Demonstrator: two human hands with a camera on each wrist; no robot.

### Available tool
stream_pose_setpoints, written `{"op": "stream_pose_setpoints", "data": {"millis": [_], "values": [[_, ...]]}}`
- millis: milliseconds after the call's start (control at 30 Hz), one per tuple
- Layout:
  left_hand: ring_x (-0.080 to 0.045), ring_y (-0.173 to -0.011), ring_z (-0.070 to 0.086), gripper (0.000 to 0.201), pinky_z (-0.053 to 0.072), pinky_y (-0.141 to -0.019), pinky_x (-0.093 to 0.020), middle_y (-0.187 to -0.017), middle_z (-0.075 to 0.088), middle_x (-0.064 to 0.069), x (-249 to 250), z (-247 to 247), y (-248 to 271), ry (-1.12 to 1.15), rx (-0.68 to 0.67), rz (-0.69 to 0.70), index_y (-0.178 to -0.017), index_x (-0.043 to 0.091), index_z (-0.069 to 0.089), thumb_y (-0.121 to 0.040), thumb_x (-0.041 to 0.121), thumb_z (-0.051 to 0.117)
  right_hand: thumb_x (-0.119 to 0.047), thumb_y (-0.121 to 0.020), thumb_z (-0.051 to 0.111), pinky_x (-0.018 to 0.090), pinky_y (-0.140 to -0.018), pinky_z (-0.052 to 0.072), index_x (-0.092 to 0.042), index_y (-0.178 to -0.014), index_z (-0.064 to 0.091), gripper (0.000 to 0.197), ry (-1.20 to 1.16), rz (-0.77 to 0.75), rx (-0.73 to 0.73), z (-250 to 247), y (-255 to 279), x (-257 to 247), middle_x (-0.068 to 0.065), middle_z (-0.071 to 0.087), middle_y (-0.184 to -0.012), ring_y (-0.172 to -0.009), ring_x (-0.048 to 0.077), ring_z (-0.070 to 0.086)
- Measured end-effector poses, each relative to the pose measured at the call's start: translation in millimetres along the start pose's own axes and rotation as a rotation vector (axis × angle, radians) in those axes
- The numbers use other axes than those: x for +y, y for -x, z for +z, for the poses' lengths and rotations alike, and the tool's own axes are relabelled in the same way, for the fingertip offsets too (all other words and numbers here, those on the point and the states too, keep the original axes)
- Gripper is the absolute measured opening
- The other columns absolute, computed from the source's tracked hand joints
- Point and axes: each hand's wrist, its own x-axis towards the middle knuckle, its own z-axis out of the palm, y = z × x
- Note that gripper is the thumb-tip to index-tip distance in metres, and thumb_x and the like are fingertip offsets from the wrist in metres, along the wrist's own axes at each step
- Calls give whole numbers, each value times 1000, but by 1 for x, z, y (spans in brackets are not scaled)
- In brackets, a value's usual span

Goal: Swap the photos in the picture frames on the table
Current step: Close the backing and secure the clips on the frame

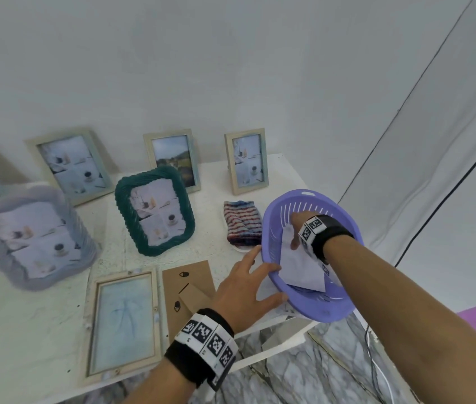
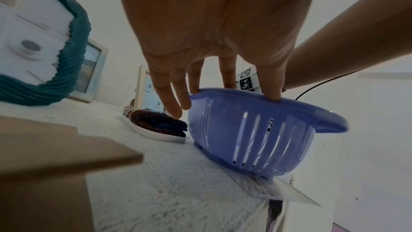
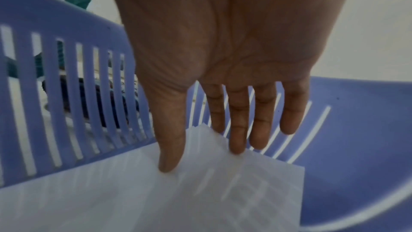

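- Purple basket (image 1: 321,312) sits tilted at the table's (image 1: 41,330) near right edge.
- Left hand (image 1: 244,290) lies spread on the basket's rim.
- Right hand (image 3: 223,50) pinches the white photo sheet (image 3: 200,191) inside the basket; in the head view its fingertips are hidden.

The lilac basket (image 1: 333,310) I touch is smooth, faintly glossy plastic; the white sheet (image 1: 301,266) inside is matt paper. At its nine o'clock lies matt brown cardboard backing (image 1: 199,272); at ten, knitted striped cloth (image 1: 242,223).

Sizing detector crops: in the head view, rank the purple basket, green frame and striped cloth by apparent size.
1. Purple basket, largest, though it is also nearest the camera.
2. Green frame.
3. Striped cloth, clearly smallest.
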Motion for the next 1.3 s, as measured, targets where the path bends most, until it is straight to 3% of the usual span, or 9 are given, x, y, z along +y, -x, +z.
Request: {"op": "stream_pose_setpoints", "data": {"millis": [167,333,500,600,733,833,967,1100,1300], "values": [[-17,-135,35,52,43,-104,-34,-157,16,8,-1,-2,-3,6,20,31,-134,38,47,-87,57,59,-36,-60,88,37,-76,53,-14,-115,63,63,1,7,0,8,-7,7,9,62,-108,-99,31,59],[-15,-137,34,52,42,-106,-36,-157,20,5,-7,-5,-2,19,35,41,-137,37,45,-89,58,53,-29,-82,71,46,-93,46,-10,-142,30,75,-92,65,60,4,-1,12,16,52,-133,-120,38,51],[0,-127,39,40,41,-104,-27,-141,41,11,-14,-28,2,122,142,38,-132,35,50,-94,43,56,-10,-86,56,36,-87,48,-15,-119,49,33,-203,-4,145,-24,14,18,9,59,-121,-106,30,58],[2,-109,52,31,47,-92,-24,-124,56,13,-17,-48,5,202,225,1,-124,28,58,-94,35,59,-11,-86,50,33,-74,44,-21,-110,50,27,-332,-7,222,-51,35,19,13,60,-111,-94,31,57],[3,-100,60,27,51,-83,-19,-115,64,15,-16,-77,11,340,303,-52,-120,25,62,-93,29,62,-12,-90,49,37,-75,47,-20,-112,50,23,-403,-93,399,-90,78,11,12,63,-95,-88,31,57],[3,-98,62,28,52,-82,-17,-112,66,16,-16,-95,16,435,347,-65,-120,26,63,-92,27,63,-12,-91,50,39,-74,49,-19,-113,51,24,-451,-210,516,-112,112,-11,9,62,-90,-83,29,56],[4,-98,62,32,51,-80,-14,-109,67,16,-19,-113,26,522,341,-104,-123,30,61,-91,32,62,-13,-92,52,28,-65,39,-18,-115,53,23,-534,-426,532,-117,144,-64,4,59,-89,-77,20,54],[-18,-89,68,26,57,-73,-30,-96,72,0,-38,-125,47,628,356,-138,-117,18,65,-91,23,64,-15,-91,56,21,-64,40,-21,-111,54,21,-665,-555,517,-104,148,-115,-5,57,-80,-71,9,53],[-24,-83,71,15,58,-65,-32,-91,74,-10,-75,-143,95,721,457,-271,-106,10,66,-91,10,62,-24,-90,61,16,-67,41,-24,-115,53,27,-1022,-362,520,-64,132,-178,-10,54,-86,-75,3,52]]}}
